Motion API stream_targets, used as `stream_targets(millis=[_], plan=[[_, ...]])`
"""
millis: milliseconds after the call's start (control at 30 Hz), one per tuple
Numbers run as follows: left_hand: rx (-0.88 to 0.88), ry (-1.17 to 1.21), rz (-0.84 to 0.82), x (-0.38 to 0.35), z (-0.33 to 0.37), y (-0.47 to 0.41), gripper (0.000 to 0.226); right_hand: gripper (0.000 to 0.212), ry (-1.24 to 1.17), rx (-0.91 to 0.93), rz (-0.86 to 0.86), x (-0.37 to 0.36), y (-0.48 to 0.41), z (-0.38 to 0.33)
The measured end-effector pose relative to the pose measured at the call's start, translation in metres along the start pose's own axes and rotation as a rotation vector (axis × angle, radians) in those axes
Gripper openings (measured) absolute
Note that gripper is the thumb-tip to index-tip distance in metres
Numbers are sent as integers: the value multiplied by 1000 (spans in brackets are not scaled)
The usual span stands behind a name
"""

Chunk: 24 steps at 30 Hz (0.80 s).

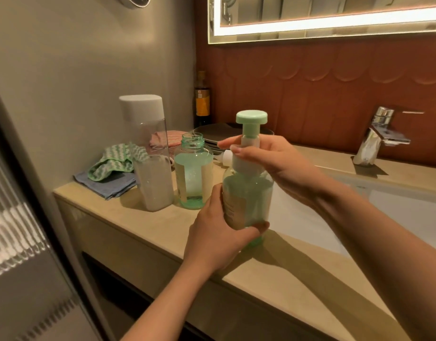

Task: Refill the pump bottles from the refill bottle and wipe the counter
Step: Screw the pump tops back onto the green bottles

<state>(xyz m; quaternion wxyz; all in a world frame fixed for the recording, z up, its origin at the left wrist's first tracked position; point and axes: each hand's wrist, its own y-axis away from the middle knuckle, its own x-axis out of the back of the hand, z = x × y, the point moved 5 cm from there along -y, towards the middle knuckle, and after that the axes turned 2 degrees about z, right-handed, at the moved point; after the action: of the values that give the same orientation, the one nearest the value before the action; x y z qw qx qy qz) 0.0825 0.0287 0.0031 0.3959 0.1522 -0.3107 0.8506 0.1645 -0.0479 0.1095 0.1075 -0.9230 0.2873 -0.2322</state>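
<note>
Green pump bottles, two: capless bottle (193, 178), capped bottle (251, 193) in grip of left hand (212, 232) and right hand (273, 163).

On the beige stone counter (143, 225), the tall clear white-capped bottle (153, 173) stands just left of the uncapped green plastic bottle (193, 175), crumpled cloths (108, 168) behind it.

A home bathroom: a lit mirror (335, 18), chrome faucet (379, 139) and sink (396, 205) in a counter (138, 217).
</note>
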Motion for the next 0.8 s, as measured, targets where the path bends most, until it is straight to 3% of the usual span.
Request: stream_targets(millis=[200,333,433,533,600,667,800], plan=[[20,26,15,-1,1,0,80,24,189,83,333,-5,6,-2],[13,15,33,1,2,1,78,30,283,88,403,-6,10,-2],[12,4,30,0,2,1,76,33,297,56,329,-3,9,-3],[11,3,27,0,2,1,78,49,338,56,207,0,8,-4],[13,5,26,0,1,1,77,40,272,43,110,2,9,-4],[8,-3,18,0,1,1,76,15,159,-2,19,4,10,-5],[8,-3,12,-1,1,1,75,13,163,-6,37,10,10,-12]])
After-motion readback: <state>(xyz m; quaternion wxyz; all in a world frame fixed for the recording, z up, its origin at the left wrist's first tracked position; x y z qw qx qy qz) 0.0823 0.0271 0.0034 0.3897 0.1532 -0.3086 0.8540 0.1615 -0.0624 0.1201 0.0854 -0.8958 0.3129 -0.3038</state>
